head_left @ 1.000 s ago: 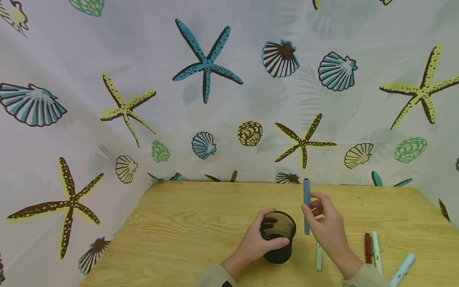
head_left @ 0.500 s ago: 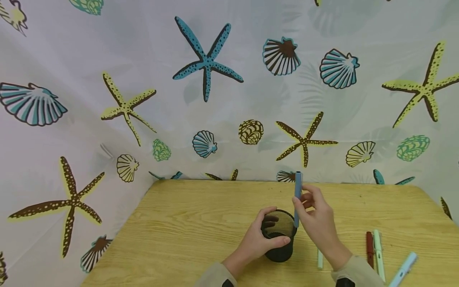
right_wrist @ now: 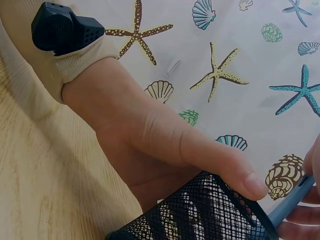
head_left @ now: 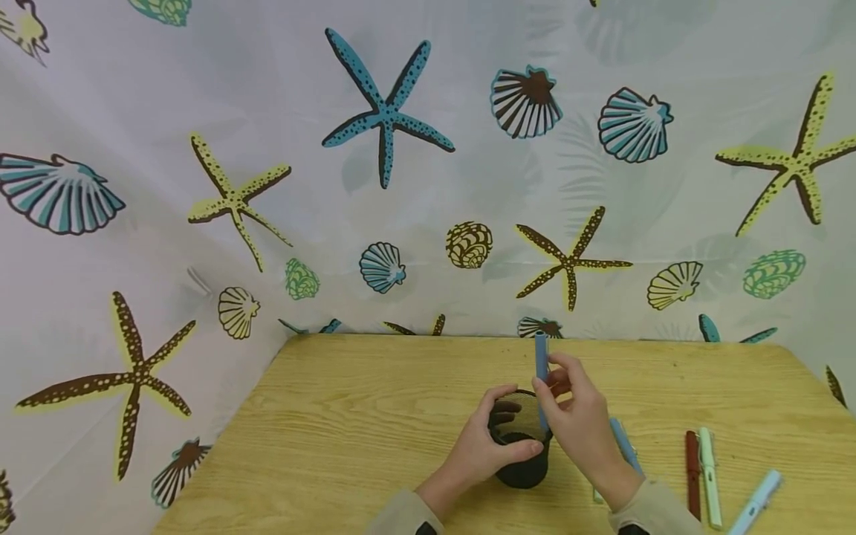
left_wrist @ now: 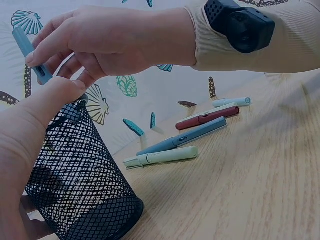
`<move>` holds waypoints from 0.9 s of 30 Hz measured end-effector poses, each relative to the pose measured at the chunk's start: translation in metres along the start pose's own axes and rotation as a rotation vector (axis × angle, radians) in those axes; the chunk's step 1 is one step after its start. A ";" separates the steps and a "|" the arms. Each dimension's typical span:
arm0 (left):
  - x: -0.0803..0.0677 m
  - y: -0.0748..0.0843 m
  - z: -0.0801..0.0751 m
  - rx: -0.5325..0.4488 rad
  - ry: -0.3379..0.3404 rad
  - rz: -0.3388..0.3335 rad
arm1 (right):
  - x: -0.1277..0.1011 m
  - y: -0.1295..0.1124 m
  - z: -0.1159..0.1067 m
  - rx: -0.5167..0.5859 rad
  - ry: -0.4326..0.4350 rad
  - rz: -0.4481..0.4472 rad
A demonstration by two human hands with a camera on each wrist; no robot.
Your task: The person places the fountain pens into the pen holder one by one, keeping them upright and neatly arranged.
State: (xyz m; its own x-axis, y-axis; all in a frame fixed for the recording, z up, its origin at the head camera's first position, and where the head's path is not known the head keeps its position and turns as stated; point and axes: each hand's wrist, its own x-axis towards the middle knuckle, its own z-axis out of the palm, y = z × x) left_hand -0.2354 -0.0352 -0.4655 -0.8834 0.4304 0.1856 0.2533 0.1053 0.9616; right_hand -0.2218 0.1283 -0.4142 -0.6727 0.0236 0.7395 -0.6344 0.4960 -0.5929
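Note:
My left hand [head_left: 471,449] grips a black mesh pen holder [head_left: 524,474], with the thumb over the near rim and the fingers round the far side. The holder stands on the table, its mouth facing up. Just right of it, my right hand [head_left: 583,420] pinches a blue pen [head_left: 541,358] between thumb and fingers. The pen is nearly upright, and its lower end dips inside the holder's right rim. In the right wrist view the blue pen [right_wrist: 290,204] slants across the rim, beside the left thumb [right_wrist: 235,172].
Right of the holder on the wooden table [head_left: 348,416] lie a second blue pen [head_left: 626,446], a dark red pen [head_left: 692,472], a light green pen [head_left: 709,475] and a light blue pen [head_left: 756,504]. Another light green pen [left_wrist: 162,156] lies nearest the holder. Patterned curtain [head_left: 414,208] encloses the table.
My right hand has moved left, bringing the blue pen from beside the holder over its rim and then down into it. The second blue pen has come into view. The left hand stays put.

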 end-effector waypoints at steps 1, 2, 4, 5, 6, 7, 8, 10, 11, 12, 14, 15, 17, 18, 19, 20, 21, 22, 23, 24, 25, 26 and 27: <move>0.000 0.000 0.000 0.001 0.000 0.001 | 0.000 0.001 0.000 0.000 0.000 -0.006; 0.000 0.000 0.001 0.003 0.001 0.001 | 0.000 0.002 0.001 -0.001 -0.001 -0.009; 0.001 0.000 0.002 0.005 0.004 0.002 | 0.001 0.003 0.002 0.002 -0.006 -0.012; 0.001 0.000 0.002 0.004 0.006 0.002 | 0.001 0.004 0.003 0.007 -0.008 -0.009; 0.002 0.000 0.002 0.005 0.008 0.005 | 0.002 0.005 0.004 0.010 -0.012 -0.008; 0.002 0.000 0.002 0.007 0.010 0.005 | 0.003 0.005 0.005 0.011 -0.014 -0.008; 0.002 0.001 0.001 0.008 0.012 0.004 | 0.003 0.006 0.006 0.015 -0.017 -0.006; 0.002 0.000 0.001 0.006 0.010 0.005 | 0.003 0.008 0.008 0.018 -0.023 -0.007; 0.001 0.001 0.001 0.006 0.010 0.002 | 0.002 0.008 0.008 0.017 -0.026 -0.007; 0.001 0.000 0.001 0.007 0.009 0.001 | 0.002 0.009 0.009 0.015 -0.028 -0.009; 0.001 0.000 0.001 0.005 0.005 -0.003 | 0.000 0.011 0.010 0.011 -0.027 -0.013; 0.001 0.000 0.001 0.005 0.003 -0.003 | -0.001 0.011 0.010 0.008 -0.025 -0.013; 0.001 -0.001 0.001 0.004 0.003 0.000 | -0.002 0.013 0.010 0.006 -0.021 -0.016; 0.001 -0.001 0.001 0.009 0.006 0.000 | -0.002 0.013 0.009 0.002 -0.021 -0.019; 0.001 -0.001 0.002 0.015 0.011 0.000 | -0.002 0.013 0.009 -0.004 -0.021 -0.024; 0.001 -0.002 0.002 0.024 0.015 0.003 | -0.002 0.014 0.009 -0.008 -0.023 -0.025; 0.001 -0.002 0.002 0.030 0.020 0.004 | -0.002 0.015 0.009 -0.012 -0.026 -0.024; 0.001 -0.002 0.002 0.035 0.023 0.005 | -0.002 0.015 0.009 -0.018 -0.030 -0.026; 0.002 -0.002 0.002 0.043 0.027 0.006 | -0.003 0.015 0.009 -0.025 -0.033 -0.025; 0.002 -0.001 0.002 0.047 0.029 0.003 | -0.003 0.016 0.009 -0.029 -0.036 -0.022; 0.002 -0.001 0.002 0.046 0.028 0.005 | -0.003 0.016 0.008 -0.031 -0.038 -0.018; 0.002 -0.001 0.003 0.045 0.026 0.006 | -0.004 0.016 0.008 -0.030 -0.041 -0.012; 0.002 -0.001 0.003 0.042 0.025 0.006 | -0.004 0.017 0.007 -0.030 -0.042 -0.009</move>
State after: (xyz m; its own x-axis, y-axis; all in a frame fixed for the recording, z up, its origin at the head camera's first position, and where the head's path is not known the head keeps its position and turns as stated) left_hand -0.2367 -0.0318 -0.4665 -0.8913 0.4084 0.1972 0.2748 0.1406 0.9511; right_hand -0.2324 0.1301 -0.4295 -0.6828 -0.0171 0.7304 -0.6291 0.5221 -0.5759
